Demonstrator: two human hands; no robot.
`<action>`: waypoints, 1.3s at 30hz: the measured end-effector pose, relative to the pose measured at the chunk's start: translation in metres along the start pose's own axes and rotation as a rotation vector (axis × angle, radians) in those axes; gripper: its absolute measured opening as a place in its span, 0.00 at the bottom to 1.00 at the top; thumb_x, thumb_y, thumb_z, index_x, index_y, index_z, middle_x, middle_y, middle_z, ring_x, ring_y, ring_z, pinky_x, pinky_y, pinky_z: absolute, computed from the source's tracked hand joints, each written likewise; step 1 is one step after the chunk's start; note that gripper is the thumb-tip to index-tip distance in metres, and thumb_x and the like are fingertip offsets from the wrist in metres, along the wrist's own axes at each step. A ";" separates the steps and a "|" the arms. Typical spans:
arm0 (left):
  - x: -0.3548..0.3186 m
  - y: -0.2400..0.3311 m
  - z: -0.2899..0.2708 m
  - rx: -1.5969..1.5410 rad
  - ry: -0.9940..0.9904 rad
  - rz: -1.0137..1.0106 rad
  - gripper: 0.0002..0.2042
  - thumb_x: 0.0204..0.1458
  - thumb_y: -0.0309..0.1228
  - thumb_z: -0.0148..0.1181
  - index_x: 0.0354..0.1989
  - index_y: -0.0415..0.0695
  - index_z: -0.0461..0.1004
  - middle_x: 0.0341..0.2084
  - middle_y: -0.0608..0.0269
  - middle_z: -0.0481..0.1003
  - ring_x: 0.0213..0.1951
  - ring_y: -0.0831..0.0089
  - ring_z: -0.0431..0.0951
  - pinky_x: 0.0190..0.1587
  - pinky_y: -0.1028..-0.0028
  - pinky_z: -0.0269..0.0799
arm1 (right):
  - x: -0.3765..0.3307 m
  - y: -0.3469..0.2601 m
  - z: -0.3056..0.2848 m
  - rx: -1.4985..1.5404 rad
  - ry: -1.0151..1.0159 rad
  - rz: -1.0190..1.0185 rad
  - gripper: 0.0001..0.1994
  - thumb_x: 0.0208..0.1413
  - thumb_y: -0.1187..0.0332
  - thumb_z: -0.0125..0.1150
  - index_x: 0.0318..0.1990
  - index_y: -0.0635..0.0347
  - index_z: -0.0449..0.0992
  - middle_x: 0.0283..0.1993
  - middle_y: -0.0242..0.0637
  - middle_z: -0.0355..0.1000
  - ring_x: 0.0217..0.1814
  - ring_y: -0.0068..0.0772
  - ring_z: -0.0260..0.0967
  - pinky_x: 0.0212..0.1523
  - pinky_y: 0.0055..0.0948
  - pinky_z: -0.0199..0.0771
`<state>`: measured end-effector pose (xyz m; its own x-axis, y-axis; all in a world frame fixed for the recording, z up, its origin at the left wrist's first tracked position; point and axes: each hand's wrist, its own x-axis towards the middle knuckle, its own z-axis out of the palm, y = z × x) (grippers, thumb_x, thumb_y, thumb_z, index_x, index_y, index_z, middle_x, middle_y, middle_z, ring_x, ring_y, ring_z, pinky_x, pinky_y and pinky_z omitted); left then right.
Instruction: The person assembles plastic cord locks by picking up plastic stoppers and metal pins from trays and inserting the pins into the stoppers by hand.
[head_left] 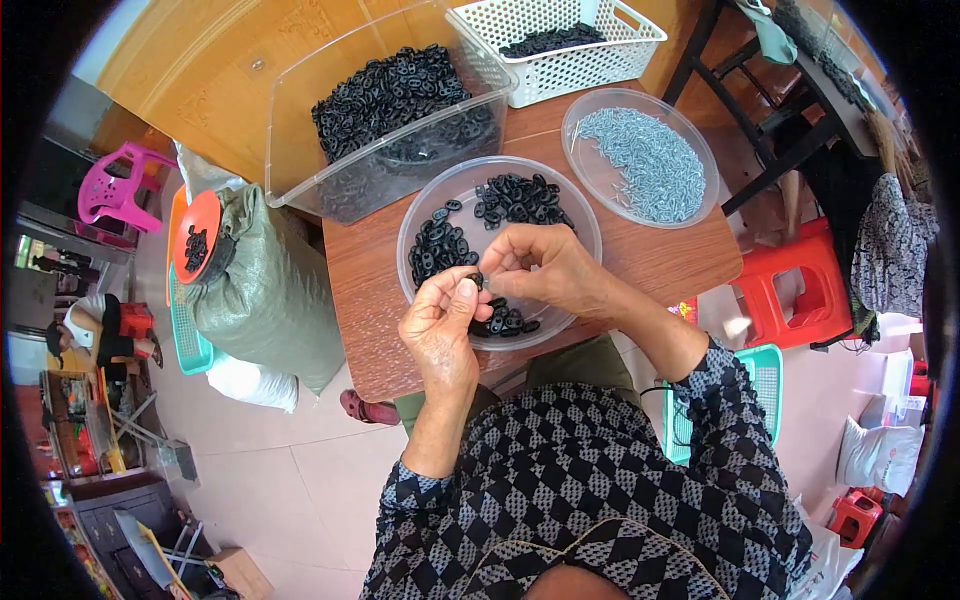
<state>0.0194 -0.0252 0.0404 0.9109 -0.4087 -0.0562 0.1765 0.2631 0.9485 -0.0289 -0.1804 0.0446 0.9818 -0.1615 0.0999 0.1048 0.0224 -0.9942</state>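
Note:
Above a shallow round clear tray [592,215], my two hands meet at the fingertips. My left hand [443,328] is closed, pinching a small black oval piece [474,280] between thumb and fingers. Touching or nearly touching that piece, my right hand [548,268] is closed in a pinch; whatever it holds is too small to make out. Similar black pieces [520,199] lie in separate heaps in the tray. To its right, a second round dish [583,165] holds a heap of small silver screw-like pins [650,165].
On the wooden table [375,340], a large clear bin [290,165] of black pieces stands at the back, beside a white perforated basket [570,75]. A bulging green sack [265,290] is at the left; a red stool [800,290] stands at the right.

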 end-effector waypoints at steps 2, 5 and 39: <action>0.000 -0.002 0.000 0.018 -0.006 -0.007 0.06 0.55 0.23 0.56 0.38 0.33 0.74 0.27 0.61 0.76 0.26 0.79 0.75 0.29 0.83 0.72 | -0.001 0.005 0.000 0.016 0.011 0.001 0.05 0.46 0.76 0.63 0.33 0.62 0.77 0.28 0.26 0.72 0.28 0.11 0.64 0.29 0.16 0.66; -0.002 -0.002 -0.001 0.038 -0.014 -0.024 0.06 0.55 0.23 0.56 0.37 0.34 0.74 0.27 0.61 0.76 0.26 0.80 0.75 0.29 0.83 0.71 | -0.001 0.010 -0.003 -0.001 -0.008 0.007 0.05 0.46 0.77 0.63 0.32 0.63 0.78 0.29 0.27 0.73 0.29 0.11 0.65 0.30 0.16 0.67; -0.006 -0.006 -0.005 0.075 -0.033 -0.041 0.04 0.56 0.23 0.54 0.37 0.35 0.72 0.27 0.64 0.75 0.27 0.82 0.73 0.31 0.83 0.70 | -0.007 0.005 0.005 0.177 0.044 0.200 0.08 0.45 0.76 0.66 0.33 0.65 0.75 0.30 0.28 0.72 0.31 0.15 0.68 0.33 0.16 0.68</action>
<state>0.0144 -0.0202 0.0333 0.8905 -0.4469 -0.0860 0.1837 0.1800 0.9664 -0.0345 -0.1746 0.0393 0.9783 -0.1791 -0.1039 -0.0611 0.2297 -0.9713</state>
